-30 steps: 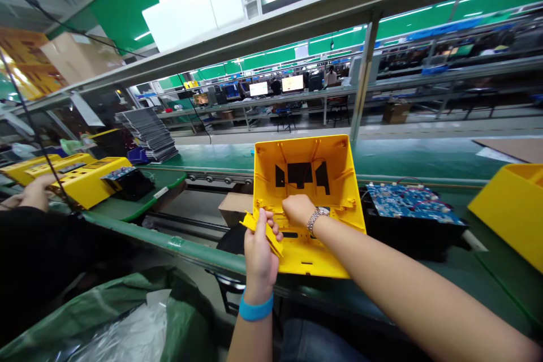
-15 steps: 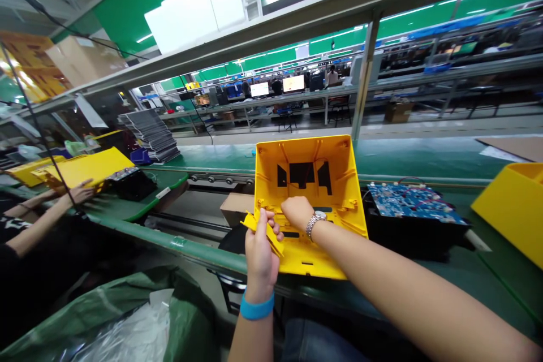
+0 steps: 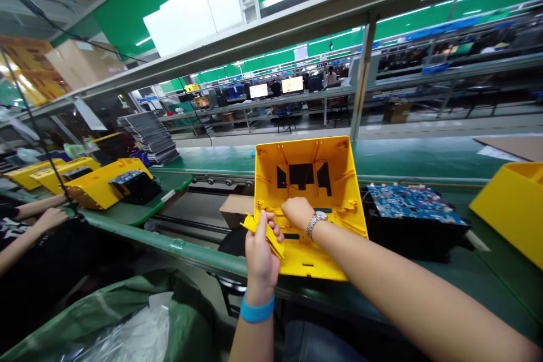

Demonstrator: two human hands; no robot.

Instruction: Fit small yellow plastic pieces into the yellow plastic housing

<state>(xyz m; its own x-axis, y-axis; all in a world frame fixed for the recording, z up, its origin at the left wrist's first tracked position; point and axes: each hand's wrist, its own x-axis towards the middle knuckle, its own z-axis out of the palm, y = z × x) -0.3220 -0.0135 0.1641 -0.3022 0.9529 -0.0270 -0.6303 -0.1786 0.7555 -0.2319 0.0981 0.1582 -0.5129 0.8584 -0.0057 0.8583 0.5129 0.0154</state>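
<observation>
A yellow plastic housing point(image 3: 339, 203) lies open side up on the green conveyor bench, with black-lined cut-outs in its far wall. My right hand point(image 3: 297, 212), a steel watch on its wrist, rests on the housing's inner floor, its fingers hidden from view. My left hand point(image 3: 259, 249), with a blue wristband, grips a bent yellow plastic strip point(image 3: 253, 225) in front of the housing's near edge. The strip sits close to my right hand.
A blue circuit board point(image 3: 413, 203) in a black tray sits right of the housing, and another yellow housing point(image 3: 513, 209) stands beyond it. A co-worker's hand point(image 3: 51, 219) is at the left near more yellow housings. A green bag point(image 3: 182, 317) lies below the bench.
My hands have barely moved. At the left, the co-worker's hands have drawn back, and the flat-lying yellow housing there now sits turned, showing its side.
</observation>
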